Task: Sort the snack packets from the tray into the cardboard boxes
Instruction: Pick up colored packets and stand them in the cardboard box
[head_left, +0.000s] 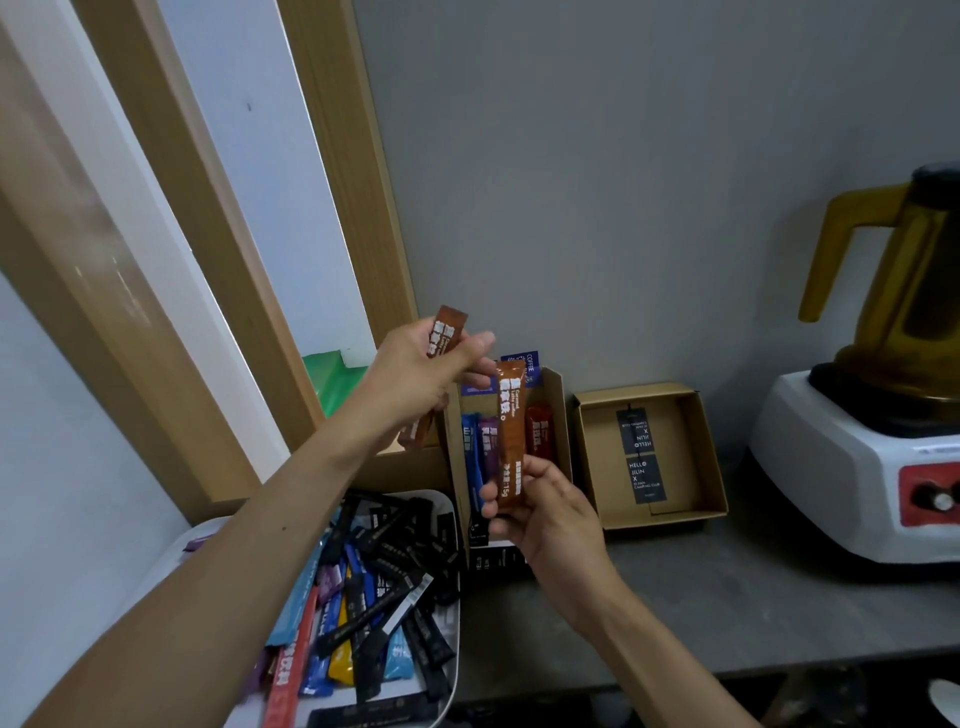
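My left hand (421, 371) holds a brown stick packet (447, 330) upright, above the left side of a cardboard box (556, 410). My right hand (545, 512) grips the lower end of a second brown packet (511, 431), held upright in front of that box. Inside the box stand blue, purple and red packets (485, 441). A second cardboard box (652, 457) to the right holds two dark labels. The white tray (452, 613) at the lower left is piled with several black, blue, yellow and red packets.
A blender (883, 364) with an amber jug on a white base stands at the right on the grey counter (701, 597). A wooden frame (218, 260) and a green item (332, 379) lie to the left. A grey wall rises behind the boxes.
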